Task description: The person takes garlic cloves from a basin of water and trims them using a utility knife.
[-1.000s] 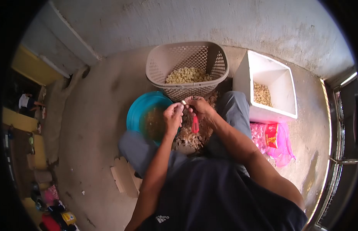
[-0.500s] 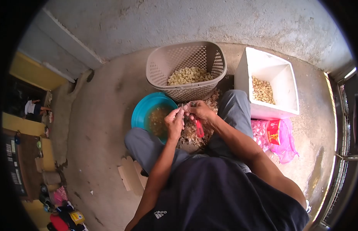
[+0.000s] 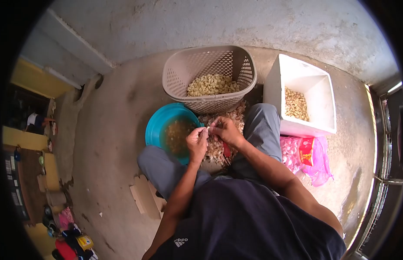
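Note:
My left hand (image 3: 197, 142) is closed, its thumb and fingertips pinching a small pale garlic clove (image 3: 209, 128). My right hand (image 3: 228, 132) meets it at the fingertips, closed and touching the same clove. Below the right palm sticks out the red handle of what looks like a small knife (image 3: 227, 150); its blade is hidden. Under both hands lies a heap of garlic skins (image 3: 215, 152) between my knees. Close by on the left stands a turquoise basin (image 3: 152, 130) with cloudy water and cloves in it.
A beige perforated basket (image 3: 201, 104) with peeled cloves stands ahead by the wall. To the right are a white foam box (image 3: 275, 91) with unpeeled-looking cloves and a pink net bag (image 3: 320, 167). Flattened cardboard (image 3: 143, 197) lies at left; another person (image 3: 36, 121) is far left.
My right hand has turned slightly, and less of the red handle shows below it. Both hands stay together at the fingertips. The whole view has shifted a little.

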Tool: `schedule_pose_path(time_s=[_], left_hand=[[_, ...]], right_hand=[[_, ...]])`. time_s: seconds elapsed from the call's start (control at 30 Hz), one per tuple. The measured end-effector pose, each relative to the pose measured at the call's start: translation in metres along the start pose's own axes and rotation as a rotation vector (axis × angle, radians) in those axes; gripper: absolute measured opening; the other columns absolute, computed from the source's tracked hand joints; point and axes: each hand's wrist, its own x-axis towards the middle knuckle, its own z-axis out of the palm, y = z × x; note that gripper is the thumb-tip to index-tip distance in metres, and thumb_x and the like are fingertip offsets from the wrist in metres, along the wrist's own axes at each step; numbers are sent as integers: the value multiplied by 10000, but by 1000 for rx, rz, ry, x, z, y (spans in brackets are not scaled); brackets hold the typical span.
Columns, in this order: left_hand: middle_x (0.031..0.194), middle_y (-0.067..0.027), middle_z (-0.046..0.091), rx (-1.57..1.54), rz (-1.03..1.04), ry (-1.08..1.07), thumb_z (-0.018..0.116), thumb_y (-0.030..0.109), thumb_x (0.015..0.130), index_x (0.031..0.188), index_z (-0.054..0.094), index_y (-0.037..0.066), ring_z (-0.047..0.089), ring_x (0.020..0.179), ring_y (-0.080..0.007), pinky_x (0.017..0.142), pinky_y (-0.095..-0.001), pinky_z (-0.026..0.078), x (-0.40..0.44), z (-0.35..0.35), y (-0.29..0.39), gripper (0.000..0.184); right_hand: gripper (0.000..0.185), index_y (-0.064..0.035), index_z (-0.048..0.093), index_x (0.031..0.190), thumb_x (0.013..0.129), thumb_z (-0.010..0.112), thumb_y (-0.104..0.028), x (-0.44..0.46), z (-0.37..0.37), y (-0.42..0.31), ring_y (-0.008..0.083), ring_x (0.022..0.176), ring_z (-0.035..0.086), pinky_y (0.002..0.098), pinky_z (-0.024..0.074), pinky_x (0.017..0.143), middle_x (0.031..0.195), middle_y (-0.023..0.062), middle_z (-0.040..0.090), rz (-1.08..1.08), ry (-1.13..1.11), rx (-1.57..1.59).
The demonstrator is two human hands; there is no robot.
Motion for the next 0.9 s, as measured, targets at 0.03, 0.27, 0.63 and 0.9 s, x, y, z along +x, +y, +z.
schedule_pose_path(time_s=[0.03, 0.27, 0.63, 0.9], left_hand=[[747, -15, 614, 19, 37, -3, 645, 155, 999, 1047, 679, -39, 508, 498, -46, 388, -217, 375, 1, -2, -6, 202], [725, 1, 596, 181, 234, -42, 620, 105, 982, 1001, 662, -22, 511, 520, -51, 474, -236, 412, 8, -15, -40, 135], [692, 9, 580, -83, -94, -19, 627, 140, 991, 984, 663, 0, 500, 493, -39, 396, -226, 376, 6, -9, -16, 145], [726, 4, 595, 140, 153, -73, 624, 162, 1002, 1000, 667, -10, 506, 511, -36, 432, -224, 379, 14, -18, -50, 178]], right_hand=[[147, 5, 596, 981, 924, 717, -55, 2, 1, 3, 86, 594, 582, 253, 458, 503, 747, 73, 655, -56, -8, -92], [124, -3, 604, 962, 922, 712, -47, 11, -6, 23, 73, 697, 589, 254, 470, 582, 769, 56, 656, -289, -79, -480], [118, -3, 659, 1008, 922, 721, -55, 6, -6, 3, 58, 674, 587, 235, 461, 590, 791, 24, 657, 83, -80, -104], [117, 13, 677, 988, 896, 731, -36, 7, -2, 9, 99, 836, 613, 284, 519, 778, 873, 45, 693, -105, -47, -303]])
